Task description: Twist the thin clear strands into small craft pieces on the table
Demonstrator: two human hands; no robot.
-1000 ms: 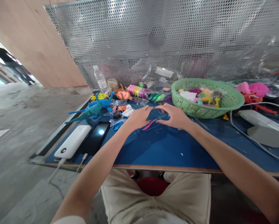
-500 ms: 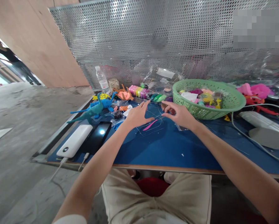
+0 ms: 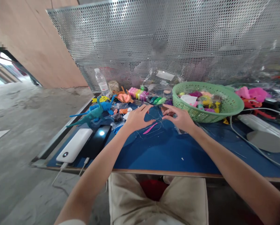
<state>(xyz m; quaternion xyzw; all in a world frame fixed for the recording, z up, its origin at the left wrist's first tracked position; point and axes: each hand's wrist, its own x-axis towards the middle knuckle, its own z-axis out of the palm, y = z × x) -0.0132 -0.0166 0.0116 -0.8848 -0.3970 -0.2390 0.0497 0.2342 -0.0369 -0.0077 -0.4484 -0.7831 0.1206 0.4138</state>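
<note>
My left hand hovers just above the blue tabletop, its thumb and fingers curved apart with nothing visible between them. Facing it, my right hand has its thumb and forefinger spread in the same way. Between and below the two hands lies a small pink plastic knife, nearest my left thumb. Thin clear strands cross the table around it; whether either hand touches them I cannot tell. Behind my right fingers is a small brown lump, partly hidden.
A green basket of colourful clay pieces stands right of my right hand. Clay dinosaurs, a white power bank and a black phone lie on the left. A water bottle stands before the perforated metal panel; a cable runs on the right.
Both hands stay close to the same place; the left fingers have lowered slightly, and the right fingers have spread a little. The view has shifted slightly.
</note>
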